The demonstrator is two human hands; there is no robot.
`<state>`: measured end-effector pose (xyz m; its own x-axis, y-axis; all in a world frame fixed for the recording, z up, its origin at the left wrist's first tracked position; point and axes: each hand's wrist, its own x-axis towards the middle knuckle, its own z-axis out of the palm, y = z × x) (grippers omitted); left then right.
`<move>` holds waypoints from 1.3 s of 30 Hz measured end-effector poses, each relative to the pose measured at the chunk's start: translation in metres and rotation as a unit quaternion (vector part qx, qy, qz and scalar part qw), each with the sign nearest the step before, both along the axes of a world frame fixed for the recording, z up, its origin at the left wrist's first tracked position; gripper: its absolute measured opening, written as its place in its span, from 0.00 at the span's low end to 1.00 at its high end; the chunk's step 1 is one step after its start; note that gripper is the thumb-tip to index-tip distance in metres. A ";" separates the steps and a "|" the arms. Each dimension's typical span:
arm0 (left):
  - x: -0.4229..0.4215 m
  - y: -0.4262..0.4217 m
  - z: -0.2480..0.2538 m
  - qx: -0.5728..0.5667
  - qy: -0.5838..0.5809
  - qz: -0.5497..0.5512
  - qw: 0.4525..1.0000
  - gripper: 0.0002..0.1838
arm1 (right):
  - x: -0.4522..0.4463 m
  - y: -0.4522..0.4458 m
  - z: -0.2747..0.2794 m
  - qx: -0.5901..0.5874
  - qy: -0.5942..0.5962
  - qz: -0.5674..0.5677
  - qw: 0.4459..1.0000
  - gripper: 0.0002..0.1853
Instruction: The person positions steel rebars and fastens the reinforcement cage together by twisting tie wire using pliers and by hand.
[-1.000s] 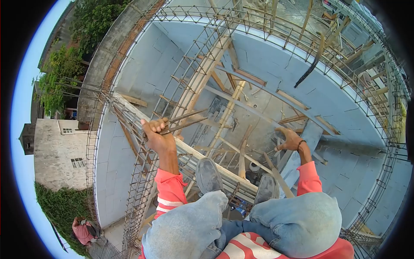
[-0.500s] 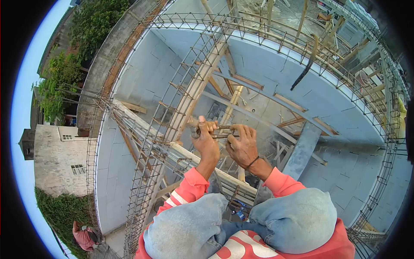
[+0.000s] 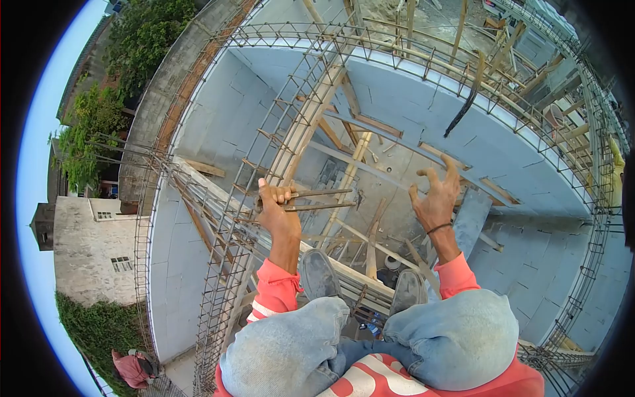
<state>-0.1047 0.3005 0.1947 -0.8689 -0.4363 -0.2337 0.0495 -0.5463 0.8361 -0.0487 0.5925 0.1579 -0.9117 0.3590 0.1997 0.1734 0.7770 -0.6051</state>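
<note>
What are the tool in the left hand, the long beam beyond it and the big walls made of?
Two-handled tool in the left hand: probably steel, dull dark brown, judging by its slim, straight handles; rust or grime, I can't tell.
Long beam: apparently bare wood, pale tan and flat-faced.
Walls: likely masonry blocks, matt grey-blue, with joint-like lines.

Tool [image 3: 319, 200] in left hand [image 3: 281, 215]: metal, dark, matt. Rebar cage [image 3: 221, 291]: thin metal rods, dull. Beam formwork [image 3: 307, 126]: pale wood, matt. Block wall [image 3: 463, 119]: smooth-looking, matt, grey-blue. Jeans [image 3: 284, 347]: faded denim cloth. Shoes [image 3: 320, 274]: grey, dusty, matt.
</note>
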 end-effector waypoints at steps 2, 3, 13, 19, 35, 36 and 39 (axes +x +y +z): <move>0.004 0.011 0.001 -0.021 0.009 -0.016 1.000 0.25 | -0.003 -0.015 0.054 0.071 0.188 -0.003 0.980 0.14; 0.006 0.020 0.001 -0.042 0.019 -0.033 0.998 0.25 | -0.004 -0.021 0.055 0.071 0.189 -0.003 0.979 0.14; 0.026 0.067 -0.008 -0.058 0.050 -0.055 0.996 0.21 | 0.014 -0.117 0.013 -0.161 0.102 0.228 0.955 0.14; 0.040 0.079 -0.014 -0.090 0.022 -0.079 0.993 0.19 | 0.019 -0.115 0.009 -0.095 0.159 0.200 0.962 0.11; 0.050 0.085 -0.014 -0.200 0.057 -0.271 0.940 0.09 | 0.019 -0.110 0.011 -0.274 0.102 0.192 0.937 0.08; 0.050 0.084 -0.013 -0.200 0.057 -0.271 0.940 0.09 | 0.018 -0.110 0.011 -0.287 0.104 0.195 0.932 0.09; 0.047 0.083 -0.014 -0.220 0.065 -0.283 0.931 0.08 | 0.017 -0.109 0.013 -0.285 0.112 0.198 0.931 0.10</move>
<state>-0.0575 0.3837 0.1808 -0.9973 0.0718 -0.0165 -0.0251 -0.1209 0.9924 -0.0315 0.4838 0.1706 -0.9535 0.1092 0.2810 -0.2388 0.2955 -0.9250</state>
